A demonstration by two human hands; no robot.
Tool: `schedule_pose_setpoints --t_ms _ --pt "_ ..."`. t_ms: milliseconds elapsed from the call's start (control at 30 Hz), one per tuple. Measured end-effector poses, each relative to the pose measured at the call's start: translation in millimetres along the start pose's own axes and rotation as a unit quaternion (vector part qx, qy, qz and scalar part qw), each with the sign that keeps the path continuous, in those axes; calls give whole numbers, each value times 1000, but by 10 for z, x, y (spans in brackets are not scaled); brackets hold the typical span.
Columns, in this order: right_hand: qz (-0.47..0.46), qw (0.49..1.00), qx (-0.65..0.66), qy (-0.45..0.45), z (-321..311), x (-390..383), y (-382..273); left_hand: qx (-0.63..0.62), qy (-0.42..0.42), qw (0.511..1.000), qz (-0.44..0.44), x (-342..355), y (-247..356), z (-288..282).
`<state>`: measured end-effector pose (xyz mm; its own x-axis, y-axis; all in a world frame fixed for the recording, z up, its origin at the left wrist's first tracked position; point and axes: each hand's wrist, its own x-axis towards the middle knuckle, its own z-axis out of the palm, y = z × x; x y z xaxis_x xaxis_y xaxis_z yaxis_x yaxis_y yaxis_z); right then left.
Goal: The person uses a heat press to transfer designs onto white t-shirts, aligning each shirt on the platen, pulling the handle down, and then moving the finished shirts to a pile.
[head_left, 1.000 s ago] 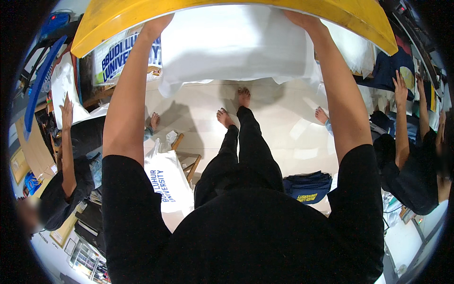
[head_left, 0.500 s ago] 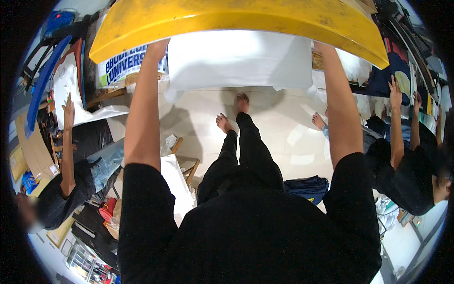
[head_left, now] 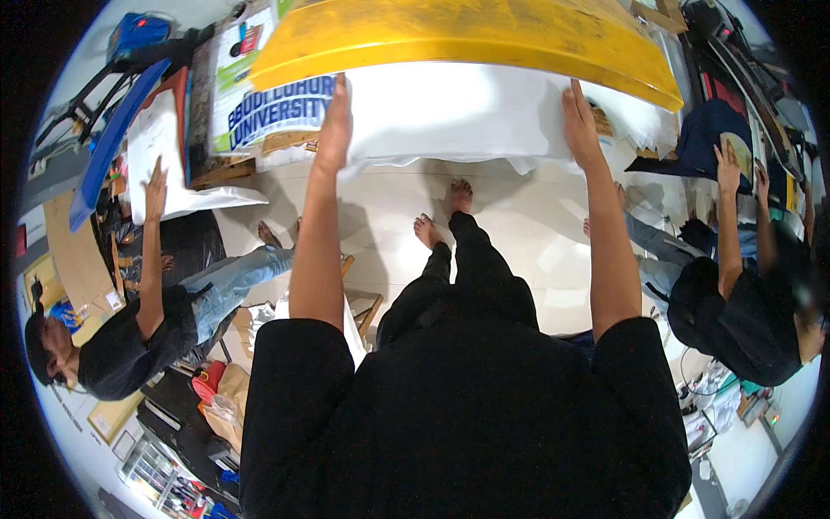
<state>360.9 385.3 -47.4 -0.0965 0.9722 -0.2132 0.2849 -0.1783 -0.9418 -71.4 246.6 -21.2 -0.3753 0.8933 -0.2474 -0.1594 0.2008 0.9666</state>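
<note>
A white cloth (head_left: 458,112) lies spread over a flat bed in front of me, its near edge hanging loose and wavy. Over its far part hangs a wide, scuffed yellow board (head_left: 467,43), which covers the rest of it. At the cloth's left side is my left hand (head_left: 336,128), fingers pointing away from me along the edge. My right hand (head_left: 578,123) holds the opposite side, thumb toward the cloth. Both hands seem closed on the cloth's sides; the undersides of the fingers are hidden.
Left of the bed lies a printed white sheet (head_left: 281,117). One person's hand (head_left: 156,192) rests on white material beside a tilted blue board (head_left: 112,143). At right, another person's hand (head_left: 727,166) touches a dark blue garment (head_left: 705,143). A wooden stool (head_left: 367,311) stands behind my left arm.
Both my hands have drawn back toward me from beneath the yellow board and now show. The cloth's near edge has become more rippled. My view has shifted slightly left.
</note>
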Motion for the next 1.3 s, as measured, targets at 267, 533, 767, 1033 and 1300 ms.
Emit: schedule_pose_setpoints --t_ms 267,533,767,1033,1300 --pt "169 968 183 25 -76 -534 -3 -15 72 970 -232 -524 -329 -306" --pt "205 924 321 -45 -316 -374 153 -251 -17 923 -290 -270 -182 -323" --pt "83 967 227 80 -99 -108 386 -212 -9 959 -186 -98 -554 -328" --pt "-11 964 190 188 22 -48 566 -276 33 950 -142 -204 -526 -194" --pt "-31 976 133 171 -127 45 707 -280 81 948 -130 -166 -640 -175"
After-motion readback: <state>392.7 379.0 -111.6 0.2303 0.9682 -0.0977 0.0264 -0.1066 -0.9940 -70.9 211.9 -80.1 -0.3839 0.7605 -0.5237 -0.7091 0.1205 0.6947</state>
